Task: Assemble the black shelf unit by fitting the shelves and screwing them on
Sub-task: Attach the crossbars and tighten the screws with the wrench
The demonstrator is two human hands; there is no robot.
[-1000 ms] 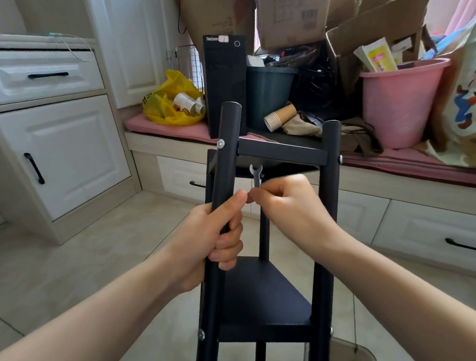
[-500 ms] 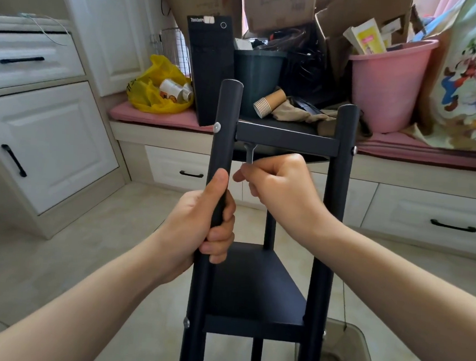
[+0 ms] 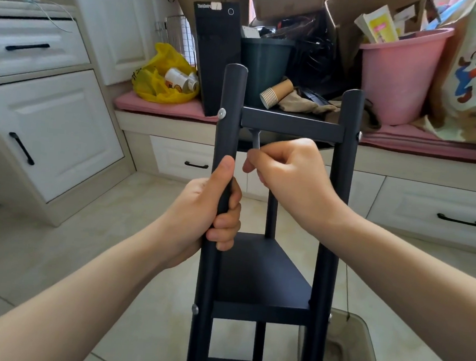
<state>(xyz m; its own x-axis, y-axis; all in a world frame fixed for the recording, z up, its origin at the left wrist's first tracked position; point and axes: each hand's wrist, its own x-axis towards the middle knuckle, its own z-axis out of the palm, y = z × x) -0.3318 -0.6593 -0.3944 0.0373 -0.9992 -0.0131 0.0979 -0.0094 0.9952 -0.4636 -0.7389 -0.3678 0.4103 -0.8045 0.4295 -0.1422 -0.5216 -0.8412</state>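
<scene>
The left hand [image 3: 211,215] is wrapped round the front left post [image 3: 231,108] of the black shelf unit [image 3: 263,310], fingers curled about the tube and the thumb lying straight up along it. Just beside it, the right hand [image 3: 291,176] is closed into a loose fist, thumb and fingers pinching the lower end of a small silver wrench [image 3: 256,139]. The wrench stands nearly upright, and its top end reaches the underside of the top shelf [image 3: 292,124] close to the left post. Whether its head sits on a nut cannot be told.

The unit stands upright on the tiled floor [image 3: 55,245], right in front of the person. The top shelf spans between the left post and the front right post [image 3: 341,188], with a silver screw head [image 3: 221,112] showing on the left post at that level and another on the right post. The middle shelf [image 3: 261,273] sits lower down, below both hands.

Behind the unit, a pink cushion [image 3: 163,106] carries a yellow bag [image 3: 159,85], a black computer tower [image 3: 215,56], a dark bin [image 3: 264,65], a stack of paper cups [image 3: 275,93] lying on its side and a pink bucket [image 3: 395,84]. A white cabinet [image 3: 50,125] stands to the left.
</scene>
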